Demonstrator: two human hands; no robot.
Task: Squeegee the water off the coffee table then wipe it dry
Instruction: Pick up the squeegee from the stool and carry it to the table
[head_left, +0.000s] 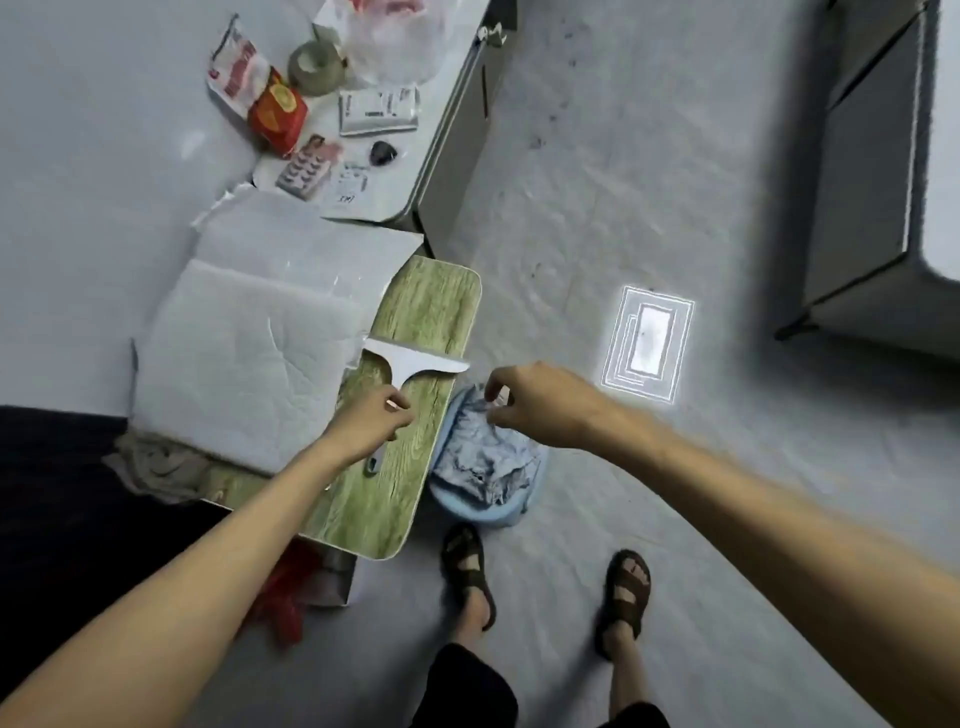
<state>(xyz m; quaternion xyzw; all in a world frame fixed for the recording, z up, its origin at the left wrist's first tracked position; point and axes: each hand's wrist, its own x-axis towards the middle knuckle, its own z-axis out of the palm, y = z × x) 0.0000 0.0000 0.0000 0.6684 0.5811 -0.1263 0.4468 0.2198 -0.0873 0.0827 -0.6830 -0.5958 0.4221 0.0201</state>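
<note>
The coffee table has a green wood-grain top with rounded corners. A white squeegee lies on it, its blade across the table's width. My left hand grips the squeegee's handle. A crumpled light blue-grey cloth sits in a pale blue basin on the floor against the table's right edge. My right hand hovers over the basin and pinches the top of the cloth with its fingertips.
Folded white padding covers the table's left half. A white table behind holds packets, tape and a plastic bag. Red plastic lies under the near corner. My sandalled feet stand on the grey floor. A dark cabinet stands far right.
</note>
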